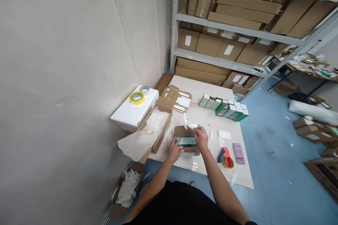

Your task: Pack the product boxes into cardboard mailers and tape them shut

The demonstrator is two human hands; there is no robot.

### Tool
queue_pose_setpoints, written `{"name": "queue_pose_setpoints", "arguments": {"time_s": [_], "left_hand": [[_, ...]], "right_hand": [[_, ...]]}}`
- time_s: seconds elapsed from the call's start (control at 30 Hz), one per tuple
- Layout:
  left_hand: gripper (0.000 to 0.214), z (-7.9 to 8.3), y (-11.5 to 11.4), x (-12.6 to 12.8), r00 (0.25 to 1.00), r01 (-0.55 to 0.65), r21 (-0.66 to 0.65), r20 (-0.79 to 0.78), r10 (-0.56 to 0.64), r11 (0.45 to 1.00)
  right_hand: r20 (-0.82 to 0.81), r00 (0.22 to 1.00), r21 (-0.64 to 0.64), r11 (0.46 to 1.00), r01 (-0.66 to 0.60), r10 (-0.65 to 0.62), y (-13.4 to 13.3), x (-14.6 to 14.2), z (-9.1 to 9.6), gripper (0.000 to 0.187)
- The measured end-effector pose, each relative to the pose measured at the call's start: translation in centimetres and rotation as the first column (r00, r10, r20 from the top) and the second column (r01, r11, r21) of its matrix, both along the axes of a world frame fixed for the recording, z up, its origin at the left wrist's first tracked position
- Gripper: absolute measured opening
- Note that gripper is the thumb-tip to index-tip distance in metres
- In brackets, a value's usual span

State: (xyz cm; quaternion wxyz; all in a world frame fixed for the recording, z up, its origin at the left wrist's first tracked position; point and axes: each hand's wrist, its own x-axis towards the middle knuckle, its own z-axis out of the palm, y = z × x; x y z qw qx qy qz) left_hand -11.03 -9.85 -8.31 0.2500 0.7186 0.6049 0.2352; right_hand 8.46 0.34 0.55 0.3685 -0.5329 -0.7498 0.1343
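A small open cardboard box (191, 150) stands near the table's front edge, with a green carton (187, 141) lying inside it. At the box's left side is my left hand (174, 151), its fingers spread over the rim and touching the green carton's left end. My right hand (201, 137) is closed at the box's back right corner, pinching a piece of white packing paper (194, 126). Another thin white strip (185, 121) stands up by the back flap. My right fingertips are partly hidden.
A long carton of packing paper (158, 121) lies left, beside a white foam box (134, 112) bearing tape rolls (137, 98). Green cartons (224, 108) stand in a row at the back right. A red tape dispenser (227, 158) lies right. Shelving (224, 26) rises behind.
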Motion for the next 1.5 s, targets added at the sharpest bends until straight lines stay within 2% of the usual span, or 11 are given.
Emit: {"name": "queue_pose_setpoints", "arguments": {"time_s": [0.2, 0.4, 0.53, 0.7, 0.8, 0.97, 1.1, 1.2, 1.27, 1.37, 1.5], "left_hand": [[0.011, -0.2, 2.6, 5.7, 0.992, 0.122, -0.007, 0.018, -0.122, 0.993], [0.012, -2.4, 2.7, 9.3, 0.987, 0.159, -0.088, -0.004, -0.16, 0.983], [0.049, -3.6, 1.5, 9.5, 0.998, 0.061, -0.077, -0.013, -0.062, 0.995], [0.096, -4.5, -0.6, 9.4, 0.971, -0.216, -0.153, 0.074, 0.229, 0.964], [0.1, -4.7, -1.8, 9.4, 0.928, -0.308, -0.245, 0.134, 0.347, 0.919], [0.092, -3.7, -2.7, 9.7, 0.883, -0.375, -0.243, 0.199, 0.424, 0.894], [0.065, -1.8, -2.9, 10.2, 0.799, -0.48, -0.24, 0.279, 0.533, 0.844], [0.057, -0.8, -2.7, 11.0, 0.739, -0.502, -0.232, 0.385, 0.553, 0.833], [0.06, -0.7, -2.5, 11.5, 0.724, -0.483, -0.226, 0.441, 0.53, 0.846], [0.072, -1.5, -2.3, 11.9, 0.75, -0.435, -0.226, 0.445, 0.49, 0.872], [0.087, -2.4, -2.0, 11.5, 0.814, -0.394, -0.242, 0.356, 0.459, 0.887]], "right_hand": [[0.149, 0.986, -0.357, 0.934, -0.02, 0.078, -4.2, 6.9, -5.0, 0.038], [0.047, 0.997, -0.411, 0.908, 0.082, -0.068, -7.7, 12.7, -8.0, 0.041], [0.042, 0.99, -0.407, 0.903, 0.138, -0.133, -8.5, 15.2, -8.2, 0.045], [0.028, 0.981, -0.427, 0.885, 0.183, -0.19, -9.4, 17.5, -9.0, 0.054], [0.069, 0.987, -0.513, 0.843, 0.161, -0.147, -10.6, 18.7, -9.8, 0.065], [0.021, 0.998, -0.602, 0.796, 0.064, -0.065, -12.4, 20.2, -11.0, 0.072], [-0.124, 0.992, -0.57, 0.819, -0.064, -0.009, -12.4, 21.0, -11.2, 0.061], [-0.183, 0.983, -0.556, 0.826, -0.095, -0.01, -11.6, 21.1, -11.1, 0.038], [-0.181, 0.983, -0.545, 0.836, -0.064, -0.043, -10.8, 20.8, -11.1, 0.026], [-0.083, 0.982, -0.518, 0.849, 0.102, -0.169, -9.7, 20.0, -11.4, 0.031], [0.084, 0.946, -0.545, 0.781, 0.306, -0.312, -9.0, 18.9, -11.8, 0.034]]}}
